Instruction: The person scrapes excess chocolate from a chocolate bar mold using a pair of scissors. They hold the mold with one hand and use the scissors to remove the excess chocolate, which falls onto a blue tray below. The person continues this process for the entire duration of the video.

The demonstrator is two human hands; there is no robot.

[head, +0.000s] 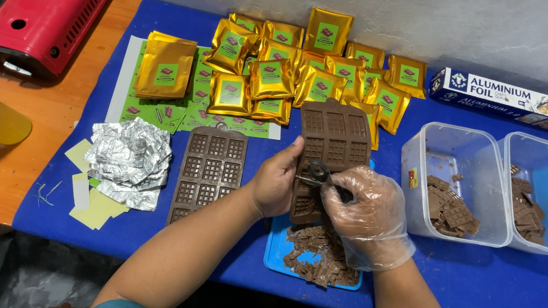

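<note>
two hands (275,184) (370,213) grip brown grid mould (332,144), scissors (317,175).

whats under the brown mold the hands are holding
A blue tray lies under the brown mold, with broken chocolate pieces piled on it. The mold and both hands cover the tray's far part, so what lies there cannot be seen.

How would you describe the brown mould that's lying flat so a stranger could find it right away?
Start at the blue table cover and go to the crumpled foil pile on its left side. Directly right of that lies the flat brown mould. Unlike the other mould, which the left hand props up, no hand touches it.
</note>
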